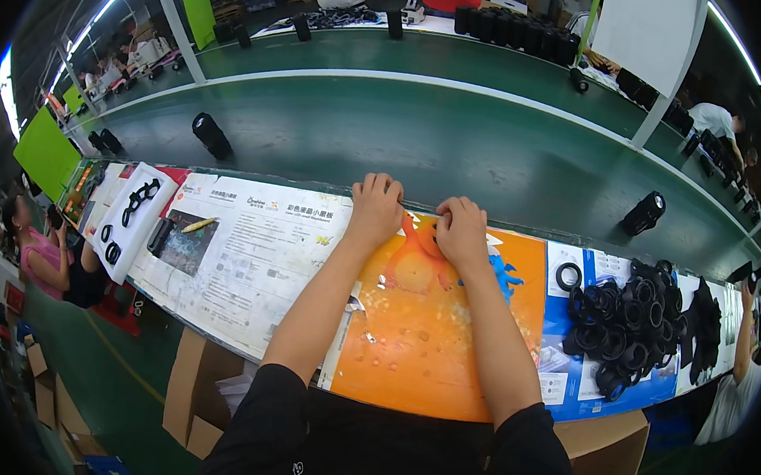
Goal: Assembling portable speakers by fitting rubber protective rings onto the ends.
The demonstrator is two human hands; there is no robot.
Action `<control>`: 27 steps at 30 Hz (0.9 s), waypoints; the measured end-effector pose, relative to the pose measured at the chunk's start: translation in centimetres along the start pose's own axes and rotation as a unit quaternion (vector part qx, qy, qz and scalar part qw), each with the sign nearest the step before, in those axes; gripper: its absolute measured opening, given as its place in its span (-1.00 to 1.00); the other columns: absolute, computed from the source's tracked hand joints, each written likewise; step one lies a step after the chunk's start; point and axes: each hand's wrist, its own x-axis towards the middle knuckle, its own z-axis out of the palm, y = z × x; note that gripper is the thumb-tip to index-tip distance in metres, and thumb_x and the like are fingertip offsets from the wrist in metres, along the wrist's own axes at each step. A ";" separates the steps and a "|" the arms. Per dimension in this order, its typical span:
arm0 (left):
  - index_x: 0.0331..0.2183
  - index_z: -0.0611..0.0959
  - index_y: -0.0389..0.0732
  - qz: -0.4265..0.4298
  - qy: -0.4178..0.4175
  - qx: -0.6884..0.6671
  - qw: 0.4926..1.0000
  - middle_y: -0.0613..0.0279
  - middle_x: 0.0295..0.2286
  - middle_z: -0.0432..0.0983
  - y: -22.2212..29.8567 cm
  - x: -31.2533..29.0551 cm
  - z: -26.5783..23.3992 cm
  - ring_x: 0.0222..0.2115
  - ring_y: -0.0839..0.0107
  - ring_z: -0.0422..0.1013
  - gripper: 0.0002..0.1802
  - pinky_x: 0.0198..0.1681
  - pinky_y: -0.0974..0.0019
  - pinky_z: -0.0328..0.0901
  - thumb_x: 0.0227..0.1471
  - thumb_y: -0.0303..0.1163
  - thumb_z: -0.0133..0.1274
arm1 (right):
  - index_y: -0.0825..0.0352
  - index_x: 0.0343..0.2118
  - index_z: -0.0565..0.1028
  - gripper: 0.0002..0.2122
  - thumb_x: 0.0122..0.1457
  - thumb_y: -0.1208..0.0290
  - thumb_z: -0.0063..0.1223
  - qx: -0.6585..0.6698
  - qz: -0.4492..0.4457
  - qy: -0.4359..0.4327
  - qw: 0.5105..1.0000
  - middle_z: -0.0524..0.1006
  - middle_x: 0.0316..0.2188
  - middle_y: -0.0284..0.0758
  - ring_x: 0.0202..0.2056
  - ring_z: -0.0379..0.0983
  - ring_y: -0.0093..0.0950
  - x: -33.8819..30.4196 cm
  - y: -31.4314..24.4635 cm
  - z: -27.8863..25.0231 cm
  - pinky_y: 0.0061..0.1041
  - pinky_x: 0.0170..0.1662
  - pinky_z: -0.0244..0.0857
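Note:
Both my arms reach forward across an orange printed sheet on the workbench. My left hand rests at the bench's far edge, fingers bent over it and slightly apart, with no object visible in it. Beside it, a short gap to the right, my right hand lies on the same edge with its fingers curled down loosely; nothing shows in it, though its fingertips are partly hidden. Right of my right forearm is a pile of black rings, with one single black ring apart from it.
Beyond the bench runs a green conveyor belt carrying a black cylinder on the left and another black cylinder on the right. A white tray with black parts stands at left, near a pen. Other people work around the line.

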 end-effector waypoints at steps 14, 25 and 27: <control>-0.20 0.69 -0.16 -0.039 0.067 -0.170 0.982 0.23 -0.27 0.64 3.2 2.6 -4.5 -0.28 0.32 0.56 -0.86 -0.18 0.21 0.37 0.17 -0.54 0.24 | 0.24 -0.27 0.62 -0.91 0.21 0.56 0.14 0.014 0.013 -0.021 1.000 0.57 -0.27 -0.27 -0.15 0.54 -0.18 -0.2 0.0 -0.1 -0.14 -0.01 0.29; -0.18 0.50 -0.28 0.229 0.177 -0.581 0.761 0.20 -0.46 0.49 13.6 3.2 -28.3 -0.68 0.39 0.35 -0.78 -0.65 0.37 0.19 0.35 -0.42 0.23 | 0.22 -0.23 0.63 -0.88 0.24 0.56 0.12 0.001 0.022 -0.045 0.999 0.58 -0.26 -0.28 -0.11 0.55 -0.18 -0.1 0.7 0.2 -0.13 -0.02 0.29; -0.18 0.50 -0.28 0.207 0.196 -0.557 0.780 0.20 -0.45 0.48 13.3 2.5 -30.0 -0.67 0.39 0.33 -0.79 -0.63 0.36 0.18 0.35 -0.41 0.21 | 0.22 -0.22 0.63 -0.88 0.26 0.55 0.10 0.006 0.020 -0.042 0.999 0.60 -0.24 -0.27 -0.10 0.55 -0.19 0.6 -0.3 0.3 -0.15 -0.01 0.29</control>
